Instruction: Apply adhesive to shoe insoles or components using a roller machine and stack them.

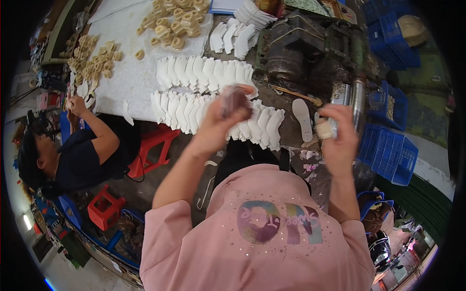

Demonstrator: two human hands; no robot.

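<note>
Head cam: both hands full, both kinda blurry.
Left hand [218,119] at 12 o'clock, half-curled around a dark reddish-brown lump [236,104]; right hand [341,133] near 3, fingers bent round a small cream block [325,129]. White wavy flat pieces [187,72] lined up around 11, chunky beige pieces [180,23] beyond.
</note>
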